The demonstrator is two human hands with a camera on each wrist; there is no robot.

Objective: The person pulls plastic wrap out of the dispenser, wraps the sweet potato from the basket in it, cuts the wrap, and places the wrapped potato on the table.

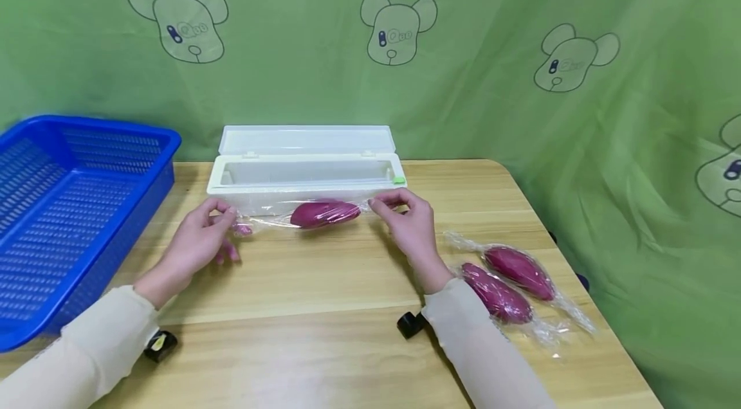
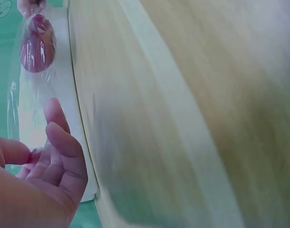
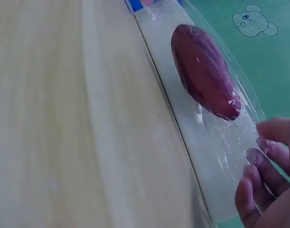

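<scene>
The fingers of the left hand (image 1: 197, 243) pinch one twisted end of the plastic wrap (image 1: 263, 221). The fingers of the right hand (image 1: 408, 221) pinch the other end, so the film is stretched between them. Inside it lies a purple sweet potato (image 1: 324, 213), held just in front of the white wrap box (image 1: 305, 176), whose lid stands open. From the right wrist the film can be seen drawn tight over the sweet potato, with loose film trailing toward the fingertips.

To the right on the worktop (image 1: 324, 293), beside the right sleeve, lie two wrapped sweet potatoes (image 1: 512, 283) with their ends twisted shut. A blue basket (image 1: 69, 203) sits at the left edge, holding nothing visible.

By my reading, two are finished and the third is covered, its ends being closed; none is in the basket yet.
</scene>
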